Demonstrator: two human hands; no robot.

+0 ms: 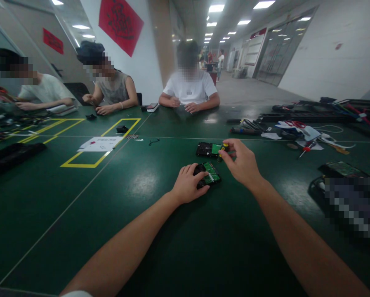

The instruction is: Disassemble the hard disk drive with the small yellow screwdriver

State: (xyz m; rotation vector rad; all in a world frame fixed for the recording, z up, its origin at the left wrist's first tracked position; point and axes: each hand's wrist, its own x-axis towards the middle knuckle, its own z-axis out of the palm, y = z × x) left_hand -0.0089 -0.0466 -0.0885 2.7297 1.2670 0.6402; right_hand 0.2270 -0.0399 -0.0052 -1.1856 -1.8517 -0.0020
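Second drive (pixel 210 149) behind first (pixel 210 174) — on table (pixel 110 214).

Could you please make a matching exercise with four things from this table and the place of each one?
Things:
1. near hard drive
2. far hard drive
3. white paper
4. small yellow tool

Places:
A. inside the yellow taped rectangle
B. pinched in the fingers of the right hand
C. under the left hand
D. lying free on the green table, beyond the hands

Pairs: 1-C, 2-D, 3-A, 4-B
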